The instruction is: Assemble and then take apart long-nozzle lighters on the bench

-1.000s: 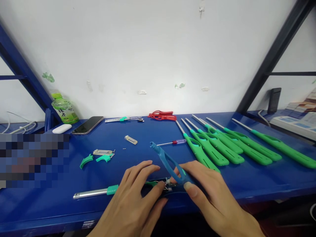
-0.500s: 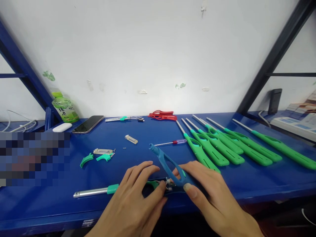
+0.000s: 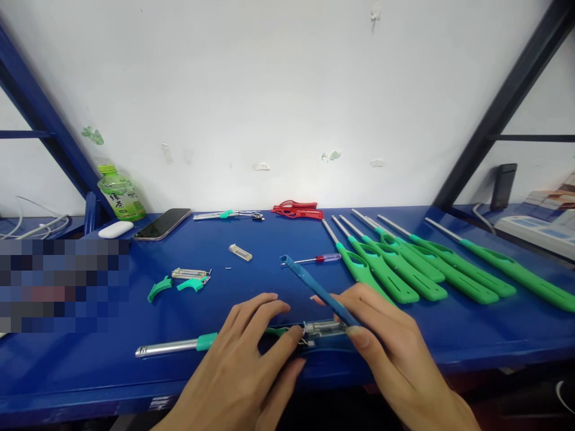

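My left hand [image 3: 245, 350] is closed on an opened long-nosed lighter at the front of the table. Its silver tube [image 3: 168, 346] points left, with a teal collar [image 3: 207, 342] at its base. Between the thumb and fingertips, small wires show inside the blue casing. A clear fuel tank [image 3: 324, 328] lies in the casing. My right hand [image 3: 389, 341] grips a blue casing half [image 3: 314, 288] between thumb and fingers, tilted up above the tank with its narrow end toward the upper left. The right fingers hide its wide end.
Several green lighters [image 3: 381, 269] lie at the right beside a screwdriver [image 3: 327, 258]. Another clear tank [image 3: 240, 252], teal trigger pieces [image 3: 192, 284], red casing halves [image 3: 297, 211] and metal tubes [image 3: 211, 215] lie around. A phone [image 3: 164, 224] and green bottle [image 3: 120, 194] are back left.
The blue casing half has turned from showing its looped opening to nearly edge-on, and swung right, uncovering the clear tank. My left hand has stayed in place on the lighter.
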Demonstrator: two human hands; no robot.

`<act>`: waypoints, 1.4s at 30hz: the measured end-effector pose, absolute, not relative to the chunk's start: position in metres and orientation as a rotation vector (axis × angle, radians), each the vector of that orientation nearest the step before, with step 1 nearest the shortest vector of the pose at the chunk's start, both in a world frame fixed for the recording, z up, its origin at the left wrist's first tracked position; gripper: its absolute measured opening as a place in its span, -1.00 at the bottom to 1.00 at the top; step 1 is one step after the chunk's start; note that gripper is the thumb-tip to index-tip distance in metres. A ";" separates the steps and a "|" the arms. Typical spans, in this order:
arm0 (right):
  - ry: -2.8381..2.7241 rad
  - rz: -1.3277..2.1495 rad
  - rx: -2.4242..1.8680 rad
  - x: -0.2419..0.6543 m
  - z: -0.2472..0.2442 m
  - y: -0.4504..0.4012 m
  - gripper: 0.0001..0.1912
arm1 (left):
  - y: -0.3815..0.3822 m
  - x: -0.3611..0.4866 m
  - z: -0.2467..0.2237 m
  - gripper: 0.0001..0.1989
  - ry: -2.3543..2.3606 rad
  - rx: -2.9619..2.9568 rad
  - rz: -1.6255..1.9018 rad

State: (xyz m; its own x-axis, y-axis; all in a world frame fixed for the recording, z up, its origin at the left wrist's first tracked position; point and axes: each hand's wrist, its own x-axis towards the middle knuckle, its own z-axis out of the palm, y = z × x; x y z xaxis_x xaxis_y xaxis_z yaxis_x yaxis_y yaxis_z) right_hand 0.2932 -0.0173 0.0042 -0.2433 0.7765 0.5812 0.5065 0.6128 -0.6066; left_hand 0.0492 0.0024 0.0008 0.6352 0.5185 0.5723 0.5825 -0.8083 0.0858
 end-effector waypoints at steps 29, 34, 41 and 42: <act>-2.054 -0.049 -1.104 0.291 0.002 -0.013 -0.73 | 0.008 -0.003 0.024 -0.74 -1.160 -2.742 -0.778; -2.104 0.021 -1.145 0.288 -0.001 -0.013 -0.72 | 0.010 -0.005 0.022 -0.77 -1.164 -2.760 -0.749; -2.151 0.031 -1.195 0.289 -0.004 -0.014 -0.71 | 0.011 -0.005 0.023 -0.82 -1.177 -2.780 -0.702; -2.153 0.031 -1.194 0.289 -0.005 -0.014 -0.71 | 0.011 -0.004 0.024 -0.82 -1.177 -2.780 -0.702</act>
State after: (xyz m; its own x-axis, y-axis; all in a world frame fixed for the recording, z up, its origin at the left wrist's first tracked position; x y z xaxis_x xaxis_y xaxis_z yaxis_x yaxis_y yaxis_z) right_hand 0.2890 -0.0139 -0.0047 -0.3600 0.7618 0.5386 0.7458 0.5818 -0.3245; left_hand -0.0044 0.0106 0.0236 0.6091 0.6715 0.4221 0.6905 -0.7107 0.1343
